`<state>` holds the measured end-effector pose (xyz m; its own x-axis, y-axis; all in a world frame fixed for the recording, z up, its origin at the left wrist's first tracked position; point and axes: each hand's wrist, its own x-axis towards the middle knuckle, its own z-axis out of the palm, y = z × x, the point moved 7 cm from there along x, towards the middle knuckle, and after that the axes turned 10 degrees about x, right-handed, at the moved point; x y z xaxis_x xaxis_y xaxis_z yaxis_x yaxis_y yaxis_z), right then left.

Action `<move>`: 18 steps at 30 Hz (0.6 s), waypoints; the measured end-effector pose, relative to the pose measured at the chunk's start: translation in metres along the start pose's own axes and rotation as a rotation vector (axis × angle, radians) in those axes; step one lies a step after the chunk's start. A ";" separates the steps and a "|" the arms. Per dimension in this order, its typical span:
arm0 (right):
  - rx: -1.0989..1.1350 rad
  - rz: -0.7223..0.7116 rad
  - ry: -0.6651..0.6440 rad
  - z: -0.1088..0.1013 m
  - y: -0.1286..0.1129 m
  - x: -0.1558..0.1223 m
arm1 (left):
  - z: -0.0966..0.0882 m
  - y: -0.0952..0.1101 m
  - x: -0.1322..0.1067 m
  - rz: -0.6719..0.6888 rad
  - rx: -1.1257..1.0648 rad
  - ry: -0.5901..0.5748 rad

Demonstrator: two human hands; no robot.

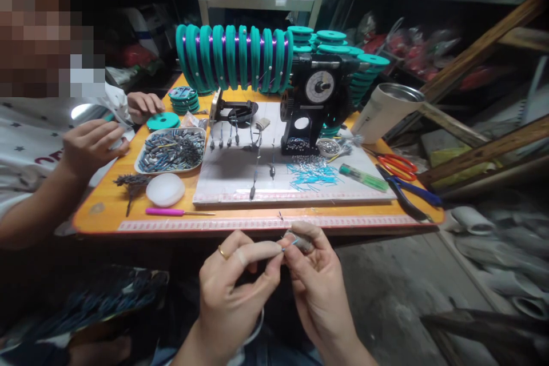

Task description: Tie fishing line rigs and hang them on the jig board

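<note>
Close to my body, below the table's front edge, my left hand [240,283] and my right hand [319,283] meet at the fingertips. Between them they pinch a thin light-blue piece [294,242], like a short tube. Pale covers wrap some of the fingertips, and a ring is on the left hand. Fingers hide most of the piece. Beyond them, on the white board [223,186], lie a loose pile of similar blue pieces [315,177] and many small silver beads [306,161]. Dark weights [253,190] hang or lie on thin lines nearby.
A black winding machine [300,120] carries a row of teal spools [218,57]. At left are a tray of weights [171,168], a white bowl [165,190], a pink-handled tool [165,211] and another person's hand [92,146]. Blue-handled pliers [407,194] and a white cup [381,117] stand right.
</note>
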<state>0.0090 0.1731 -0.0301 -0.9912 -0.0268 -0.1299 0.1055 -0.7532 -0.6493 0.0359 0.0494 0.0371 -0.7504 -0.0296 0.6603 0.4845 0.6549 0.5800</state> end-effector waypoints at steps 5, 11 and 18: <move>0.033 0.131 -0.036 -0.001 0.005 0.004 | -0.001 -0.003 -0.002 0.137 -0.011 0.004; -0.069 0.153 -0.003 -0.008 0.003 0.007 | -0.003 -0.010 0.003 0.151 0.253 -0.063; -0.196 0.020 -0.031 -0.005 0.000 0.006 | -0.005 -0.014 -0.001 0.135 0.200 -0.056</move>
<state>0.0037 0.1766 -0.0346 -0.9905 -0.0629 -0.1225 0.1353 -0.6097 -0.7810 0.0327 0.0364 0.0309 -0.7113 0.1060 0.6948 0.4875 0.7865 0.3791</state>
